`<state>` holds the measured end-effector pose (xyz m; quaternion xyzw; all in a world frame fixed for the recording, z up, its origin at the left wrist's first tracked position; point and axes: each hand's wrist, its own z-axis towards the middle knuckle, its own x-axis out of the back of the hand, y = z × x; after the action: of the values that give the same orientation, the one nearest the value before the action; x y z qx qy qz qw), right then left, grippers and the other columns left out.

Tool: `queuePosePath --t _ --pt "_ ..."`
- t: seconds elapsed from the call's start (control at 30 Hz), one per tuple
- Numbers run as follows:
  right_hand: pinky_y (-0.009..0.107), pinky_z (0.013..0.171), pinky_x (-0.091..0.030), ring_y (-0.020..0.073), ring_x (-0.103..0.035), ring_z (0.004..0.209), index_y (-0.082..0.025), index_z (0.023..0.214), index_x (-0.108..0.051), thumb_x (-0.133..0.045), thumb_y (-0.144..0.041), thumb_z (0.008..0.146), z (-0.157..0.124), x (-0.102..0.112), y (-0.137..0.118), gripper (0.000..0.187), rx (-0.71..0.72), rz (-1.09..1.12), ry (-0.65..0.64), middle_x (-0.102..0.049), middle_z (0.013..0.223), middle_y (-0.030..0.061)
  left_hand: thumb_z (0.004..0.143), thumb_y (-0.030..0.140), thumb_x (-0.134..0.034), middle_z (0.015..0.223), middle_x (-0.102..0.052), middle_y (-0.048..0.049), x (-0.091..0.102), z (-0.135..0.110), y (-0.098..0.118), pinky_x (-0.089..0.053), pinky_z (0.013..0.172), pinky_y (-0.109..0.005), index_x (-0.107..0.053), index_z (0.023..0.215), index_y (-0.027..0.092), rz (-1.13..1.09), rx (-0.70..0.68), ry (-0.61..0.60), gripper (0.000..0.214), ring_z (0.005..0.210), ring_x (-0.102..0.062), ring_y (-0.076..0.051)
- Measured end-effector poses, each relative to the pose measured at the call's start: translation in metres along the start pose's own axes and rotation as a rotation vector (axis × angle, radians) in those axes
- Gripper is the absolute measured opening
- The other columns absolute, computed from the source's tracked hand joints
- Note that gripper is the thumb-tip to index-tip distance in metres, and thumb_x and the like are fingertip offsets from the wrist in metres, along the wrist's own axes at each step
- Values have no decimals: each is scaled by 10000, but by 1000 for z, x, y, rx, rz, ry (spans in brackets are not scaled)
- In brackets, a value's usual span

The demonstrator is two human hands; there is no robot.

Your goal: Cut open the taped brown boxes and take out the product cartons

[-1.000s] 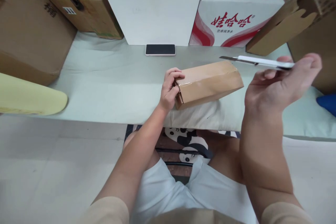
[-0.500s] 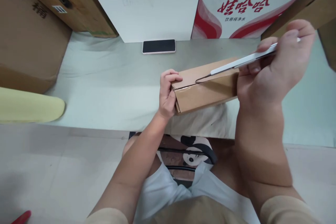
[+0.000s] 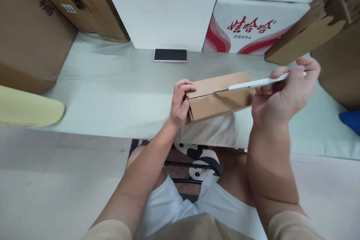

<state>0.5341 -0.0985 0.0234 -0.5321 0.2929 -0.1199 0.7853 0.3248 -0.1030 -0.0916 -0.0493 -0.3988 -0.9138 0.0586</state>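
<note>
A small brown cardboard box (image 3: 219, 107) lies at a slant near the front of the cloth-covered table (image 3: 112, 97). My left hand (image 3: 181, 103) is closed round its left end, fingers over the top edge and thumb at the end face. In my right hand (image 3: 285, 92) is a white-handled utility knife (image 3: 253, 83), gripped along the handle. Its thin dark blade points left and its tip meets the taped seam on the box's top edge. The heel of the right hand is by the box's right end; I cannot tell whether it presses there.
A phone (image 3: 170, 55) lies behind the box, before stacked white cartons (image 3: 168, 15) and a red-and-white carton (image 3: 250, 26). Brown cardboard boxes (image 3: 92, 11) stand at the left, more at the right. A pale yellow rounded object (image 3: 30, 107) juts in at left; something blue (image 3: 350, 120) is at right.
My right hand has come down and left, so the knife lies flatter over the box. The blade tip stays on the seam. My left hand keeps its hold. The view has shifted slightly.
</note>
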Motion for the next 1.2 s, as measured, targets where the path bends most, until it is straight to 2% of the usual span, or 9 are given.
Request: queuePosePath --t 0.1,0.37,0.5,0.57,0.77,0.9,1.0,1.07,1.2 --pt "173 354 -222 52 -285 366 -249 1003 -384 -359 -211 974 3 6 4 53 35 7 -23 -520 633 -115 1027 528 -372 1232 -574 -104 0 1 -1 -496 1066 -502 -588 1157 286 24 5 5 349 1177 -570 -288" --pt "175 389 -228 57 -301 415 -249 1020 -383 -405 -219 966 10 12 10 66 70 -1 -34 -513 657 -96 1010 568 -390 1209 -584 -105 0 1 -10 -497 1075 -512 -599 1129 290 63 17 19 367 1182 -569 -294" --pt "158 527 -359 59 -431 557 -286 1139 -380 -643 -237 821 10 16 10 415 212 -44 -170 -507 726 -92 988 578 -423 1303 -559 -104 -2 -3 -14 -473 1119 -522 -587 1186 309 44 66 44 372 1289 -534 -313" --pt "167 596 -415 61 -488 637 -302 1184 -374 -692 -257 783 9 17 10 513 271 -50 -229 -515 788 -80 975 576 -446 1332 -559 -96 -3 -4 -15 -462 1136 -516 -571 1215 321 -2 107 44 371 1319 -527 -315" --pt "173 607 -471 83 -599 717 -324 1172 -381 -611 -141 818 4 13 9 460 118 -201 -158 -524 821 -66 910 618 -545 1208 -597 -69 -2 -3 -11 -493 1084 -466 -564 1189 329 -141 151 10 403 1207 -575 -290" --pt "131 623 -431 37 -548 648 -260 1084 -402 -430 -14 845 11 12 9 344 103 -42 -117 -487 694 -94 903 606 -566 1176 -588 -59 -1 -2 -11 -502 1046 -434 -586 1158 324 -162 164 6 380 1147 -582 -266" --pt "91 637 -422 8 -514 615 -244 1010 -376 -312 74 813 22 16 9 379 106 44 -64 -420 629 -107 898 584 -579 1172 -584 -56 1 -1 -10 -503 1018 -413 -592 1149 319 -178 177 -4 365 1113 -580 -254" --pt "80 625 -423 4 -512 615 -243 986 -352 -302 78 815 28 19 9 367 95 51 -69 -443 652 -101 897 557 -582 1168 -580 -56 1 -1 -10 -500 1001 -401 -590 1146 317 -191 184 -14 346 1091 -574 -247" --pt "88 478 -338 20 -458 534 -266 977 -317 -356 19 811 34 25 12 332 48 43 -77 -468 770 -89 897 513 -570 1160 -574 -59 2 0 -10 -490 992 -402 -579 1128 314 -197 195 -19 305 1089 -566 -249"
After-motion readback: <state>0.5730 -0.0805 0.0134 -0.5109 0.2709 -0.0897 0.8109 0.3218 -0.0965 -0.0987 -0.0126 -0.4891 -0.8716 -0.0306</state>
